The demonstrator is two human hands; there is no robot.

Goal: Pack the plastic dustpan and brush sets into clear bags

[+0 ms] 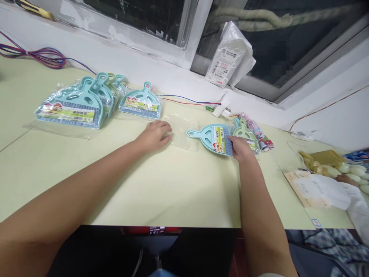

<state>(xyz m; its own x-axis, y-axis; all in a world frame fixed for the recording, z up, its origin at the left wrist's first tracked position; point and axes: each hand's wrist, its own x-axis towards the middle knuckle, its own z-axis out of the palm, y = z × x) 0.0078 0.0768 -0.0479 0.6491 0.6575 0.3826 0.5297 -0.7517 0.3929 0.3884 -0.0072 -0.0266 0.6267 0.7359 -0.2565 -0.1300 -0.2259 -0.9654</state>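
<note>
My right hand point(241, 148) grips the bristle end of a light-blue dustpan and brush set point(208, 135), its handle pointing left. A yellow-green label wraps around the set. My left hand point(154, 136) rests on the table with loosely curled fingers, a gap showing between thumb and fingers. It lies at the left edge of a flat clear plastic bag point(183, 134). Behind my left hand is a bagged blue dustpan set point(141, 100). Partly hidden behind my right hand, a green dustpan set point(244, 132) lies beside a blue one.
Several bagged dustpan sets point(72, 104) lean together at the left. Coiled red and blue wires point(47, 57) lie farther back. A labelled plastic package point(227, 57) stands on the window ledge. To the right are floral cloth point(256, 130), a printed bag point(317, 188) and another person's hand point(347, 179).
</note>
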